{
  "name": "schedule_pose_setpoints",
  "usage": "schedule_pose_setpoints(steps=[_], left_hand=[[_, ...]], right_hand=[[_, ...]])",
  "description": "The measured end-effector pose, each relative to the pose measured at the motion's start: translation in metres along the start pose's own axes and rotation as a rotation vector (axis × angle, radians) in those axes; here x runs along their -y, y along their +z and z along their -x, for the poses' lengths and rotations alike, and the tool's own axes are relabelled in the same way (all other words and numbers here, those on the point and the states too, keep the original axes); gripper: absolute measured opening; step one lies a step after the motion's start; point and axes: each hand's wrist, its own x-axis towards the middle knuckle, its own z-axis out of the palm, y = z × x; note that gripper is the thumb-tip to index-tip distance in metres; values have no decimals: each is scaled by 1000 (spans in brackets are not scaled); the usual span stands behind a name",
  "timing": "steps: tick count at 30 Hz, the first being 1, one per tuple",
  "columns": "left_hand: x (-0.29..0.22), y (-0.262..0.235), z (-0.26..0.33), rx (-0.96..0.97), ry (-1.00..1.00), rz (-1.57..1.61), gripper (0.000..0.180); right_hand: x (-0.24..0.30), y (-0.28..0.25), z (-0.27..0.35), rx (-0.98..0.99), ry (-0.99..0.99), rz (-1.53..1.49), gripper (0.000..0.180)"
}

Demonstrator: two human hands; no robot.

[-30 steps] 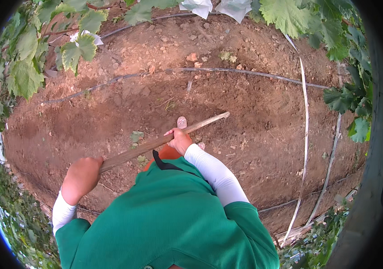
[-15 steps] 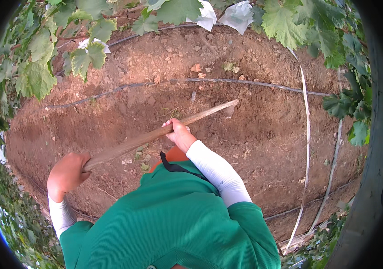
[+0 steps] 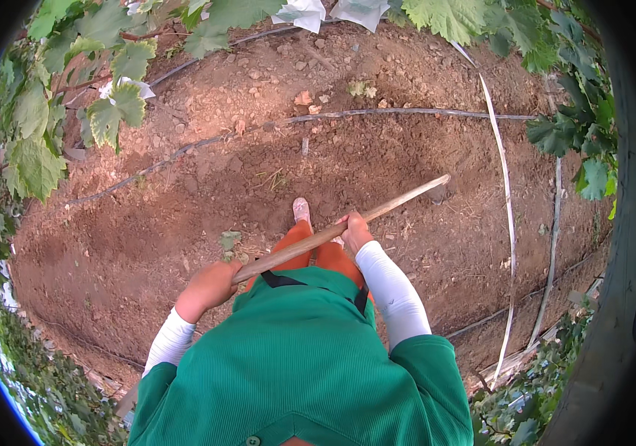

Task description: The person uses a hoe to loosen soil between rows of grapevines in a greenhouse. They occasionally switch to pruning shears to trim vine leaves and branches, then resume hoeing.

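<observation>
Across the front of my body slants a hoe [image 3: 404,198] with a long, pale wooden handle. Its far end points right and lies low over the brown soil [image 3: 377,163]; a small grey blade there is hard to make out against the ground. My left hand [image 3: 210,287] is closed round the near end of the handle, beside my waist. Farther along, my right hand [image 3: 356,232] grips the handle near its middle. One pale shoe [image 3: 301,209] shows beyond the handle.
A dark drip hose [image 3: 377,112] crosses the soil ahead. White strips [image 3: 506,201] run lengthwise on the right. Grape leaves [image 3: 116,111] hang at the left and top, with white paper bags [image 3: 299,13] among them. A grey post [image 3: 606,282] stands at the right edge.
The hoe has shifted right and its far end sits farther out. My left hand has come inward toward my waist, my right hand has moved right, and my legs now show.
</observation>
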Motion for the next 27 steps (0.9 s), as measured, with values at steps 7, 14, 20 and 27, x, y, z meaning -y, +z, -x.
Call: schedule_pose_setpoints(steps=[7,14,20,27], left_hand=[[-18,-56,96,33,-275,-285,21],[-26,-62,121,-69,-331,-261,24],[-52,-78,156,-217,-382,-316,26],[-9,-27,120,-247,-229,-52,18]], right_hand=[[-136,40,5,101,436,-17,12],[-106,70,89,115,436,9,7],[-86,113,127,395,361,-7,13],[-55,95,86,364,166,-2,16]])
